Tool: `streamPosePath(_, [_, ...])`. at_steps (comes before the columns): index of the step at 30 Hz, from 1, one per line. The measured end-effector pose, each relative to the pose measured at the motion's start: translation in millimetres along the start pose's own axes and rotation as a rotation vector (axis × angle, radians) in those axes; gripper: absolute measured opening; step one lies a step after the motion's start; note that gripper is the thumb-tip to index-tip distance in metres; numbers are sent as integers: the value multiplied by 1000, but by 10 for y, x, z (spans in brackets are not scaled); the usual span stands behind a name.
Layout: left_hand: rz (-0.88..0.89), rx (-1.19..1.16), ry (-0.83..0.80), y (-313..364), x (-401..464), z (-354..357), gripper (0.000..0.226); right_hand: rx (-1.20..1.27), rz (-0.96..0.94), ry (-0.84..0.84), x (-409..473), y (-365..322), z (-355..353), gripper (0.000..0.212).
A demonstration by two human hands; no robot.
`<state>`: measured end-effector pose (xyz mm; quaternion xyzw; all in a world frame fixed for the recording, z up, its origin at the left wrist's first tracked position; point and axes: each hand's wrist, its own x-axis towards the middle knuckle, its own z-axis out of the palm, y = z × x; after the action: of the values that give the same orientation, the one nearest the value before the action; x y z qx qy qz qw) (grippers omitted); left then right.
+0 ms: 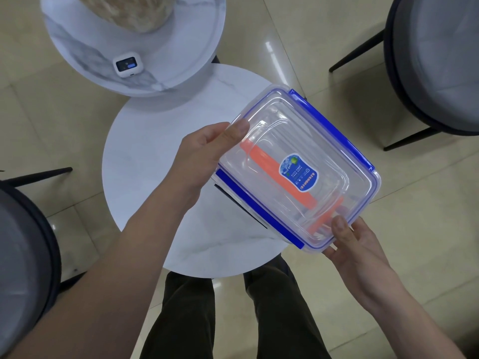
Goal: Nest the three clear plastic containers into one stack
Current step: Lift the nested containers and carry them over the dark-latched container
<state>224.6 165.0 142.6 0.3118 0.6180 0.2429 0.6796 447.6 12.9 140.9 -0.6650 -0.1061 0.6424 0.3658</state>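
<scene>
A clear plastic container [305, 141] with blue clips and a blue sticker on its lid is held above the right side of a round white table [145, 161]. Through its walls I see a smaller container with orange clips [272, 161] nested inside. How many sit inside is unclear. My left hand [204, 154] grips the container's far left end, thumb on the lid. My right hand [355, 242] holds the near right corner, thumb on top.
A second round marble table [181, 60] stands behind, carrying a small white device [127, 64] and a beige object. Dark chairs stand at the left [23, 255] and right [435, 60]. My legs in dark trousers are below, on a tiled floor.
</scene>
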Motion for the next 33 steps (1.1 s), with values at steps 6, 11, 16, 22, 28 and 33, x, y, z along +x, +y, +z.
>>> streamPosePath(6, [-2,-4,2,-6,-14,-24,41,-14,-6,15,4,13,2,111])
streamPosePath(11, [1,10,3,-17,-3,-29,41,-17,-12,21,6,15,5,112])
streamPosePath(16, [-5,12,18,-34,9,-27,49,-26,-13,34,6,30,8,112])
streamPosePath(22, [3,17,21,-22,-9,-31,45,-56,-39,51,3,39,13,108])
streamPosePath(28, [2,70,27,-25,0,-49,34,-90,-76,55,19,22,23,98])
streamPosePath(33, [-14,40,49,-20,-3,-30,30,-103,-101,56,15,13,39,90])
